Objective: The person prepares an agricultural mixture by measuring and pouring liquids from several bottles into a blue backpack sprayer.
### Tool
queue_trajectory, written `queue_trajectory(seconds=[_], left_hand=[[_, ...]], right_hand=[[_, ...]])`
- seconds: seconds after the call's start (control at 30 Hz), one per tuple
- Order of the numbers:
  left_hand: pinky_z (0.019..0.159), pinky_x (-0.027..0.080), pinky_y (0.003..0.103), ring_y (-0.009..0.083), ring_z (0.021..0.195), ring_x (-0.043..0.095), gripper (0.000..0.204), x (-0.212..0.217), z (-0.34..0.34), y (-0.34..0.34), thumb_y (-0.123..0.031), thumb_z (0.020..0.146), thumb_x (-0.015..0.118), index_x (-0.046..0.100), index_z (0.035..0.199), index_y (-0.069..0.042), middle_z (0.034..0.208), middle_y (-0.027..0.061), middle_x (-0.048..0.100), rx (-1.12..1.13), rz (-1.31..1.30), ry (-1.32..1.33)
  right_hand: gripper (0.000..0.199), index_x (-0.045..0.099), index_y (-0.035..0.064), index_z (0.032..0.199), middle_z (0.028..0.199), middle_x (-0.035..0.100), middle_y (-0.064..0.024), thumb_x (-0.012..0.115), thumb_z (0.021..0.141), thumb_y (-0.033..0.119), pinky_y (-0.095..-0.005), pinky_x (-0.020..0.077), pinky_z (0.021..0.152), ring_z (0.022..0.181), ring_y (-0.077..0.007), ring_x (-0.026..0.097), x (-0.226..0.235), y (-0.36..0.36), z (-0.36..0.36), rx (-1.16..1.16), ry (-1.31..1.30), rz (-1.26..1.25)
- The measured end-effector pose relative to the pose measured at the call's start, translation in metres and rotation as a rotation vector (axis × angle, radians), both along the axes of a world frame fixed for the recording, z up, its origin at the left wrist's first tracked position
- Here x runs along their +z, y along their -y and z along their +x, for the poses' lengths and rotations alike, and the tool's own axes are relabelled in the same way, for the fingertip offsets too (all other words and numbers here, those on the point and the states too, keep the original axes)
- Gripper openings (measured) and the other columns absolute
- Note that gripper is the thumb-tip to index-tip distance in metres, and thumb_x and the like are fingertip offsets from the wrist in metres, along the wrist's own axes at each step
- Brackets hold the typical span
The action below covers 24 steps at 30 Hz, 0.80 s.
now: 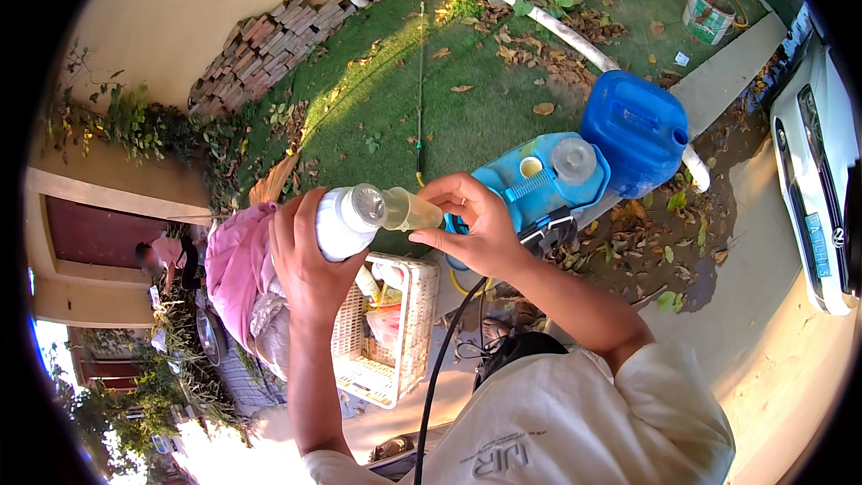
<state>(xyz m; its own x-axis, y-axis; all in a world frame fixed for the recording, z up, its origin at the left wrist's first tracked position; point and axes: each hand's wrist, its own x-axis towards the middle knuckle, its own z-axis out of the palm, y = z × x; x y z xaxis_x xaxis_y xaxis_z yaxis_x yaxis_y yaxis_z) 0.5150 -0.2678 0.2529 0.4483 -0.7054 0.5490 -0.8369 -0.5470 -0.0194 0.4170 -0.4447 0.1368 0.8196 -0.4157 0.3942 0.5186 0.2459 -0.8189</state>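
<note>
Both hands gripping: left white bottle, right small cup at mouth.

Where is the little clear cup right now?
In the head view, near the middle, the right hand holds the cup against the mouth of the white bottle, which the left hand grips, above the white basket.

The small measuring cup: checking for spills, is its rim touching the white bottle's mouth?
Cannot tell. In the head view the small measuring cup, held by the right hand, meets the mouth of the white bottle in the left hand, but no contact or gap shows plainly.
</note>
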Motion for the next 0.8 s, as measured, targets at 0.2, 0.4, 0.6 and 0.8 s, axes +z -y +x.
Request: queue_trajectory(seconds=[0.2,0.4,0.6,0.8], left_hand=[[0.090,0.047,0.049,0.0367,0.104,0.060,0.078,0.005,0.000,0.004,-0.012,0.057,0.090,0.057,0.128,-0.009,0.114,0.0127,0.060,-0.006,0.001,0.094],[0.089,0.048,0.050,0.0373,0.106,0.059,0.081,0.011,0.000,0.004,-0.014,0.058,0.091,0.055,0.131,-0.009,0.115,0.0145,0.059,-0.016,0.052,0.122],[0.092,0.049,0.050,0.0379,0.109,0.058,0.081,0.016,-0.005,0.008,-0.014,0.059,0.091,0.055,0.131,-0.007,0.119,0.0152,0.058,-0.016,0.081,0.129],[0.092,0.046,0.050,0.0361,0.108,0.058,0.083,0.022,-0.008,0.011,-0.021,0.060,0.094,0.055,0.132,-0.008,0.118,0.0143,0.058,-0.032,0.115,0.184]], right_hand=[[0.042,0.060,0.0026,0.115,0.112,0.068,-0.0071,0.084,0.080,0.004,-0.0314,0.0531,0.095,0.106,-0.0149,0.067,0.005,-0.002,-0.001,-0.005,0.010,0.010],[0.041,0.061,0.0024,0.114,0.111,0.068,-0.0071,0.084,0.080,0.004,-0.0319,0.0535,0.094,0.104,-0.0150,0.067,0.009,0.000,-0.003,-0.020,0.008,0.014],[0.042,0.059,0.0026,0.115,0.113,0.066,-0.0067,0.083,0.081,0.002,-0.0320,0.0522,0.096,0.106,-0.0147,0.065,0.012,0.003,-0.008,0.013,0.004,0.025],[0.053,0.054,0.0037,0.122,0.115,0.062,-0.0063,0.085,0.079,0.005,-0.0340,0.0499,0.097,0.107,-0.0155,0.064,0.013,0.001,-0.011,-0.037,0.038,0.058]])
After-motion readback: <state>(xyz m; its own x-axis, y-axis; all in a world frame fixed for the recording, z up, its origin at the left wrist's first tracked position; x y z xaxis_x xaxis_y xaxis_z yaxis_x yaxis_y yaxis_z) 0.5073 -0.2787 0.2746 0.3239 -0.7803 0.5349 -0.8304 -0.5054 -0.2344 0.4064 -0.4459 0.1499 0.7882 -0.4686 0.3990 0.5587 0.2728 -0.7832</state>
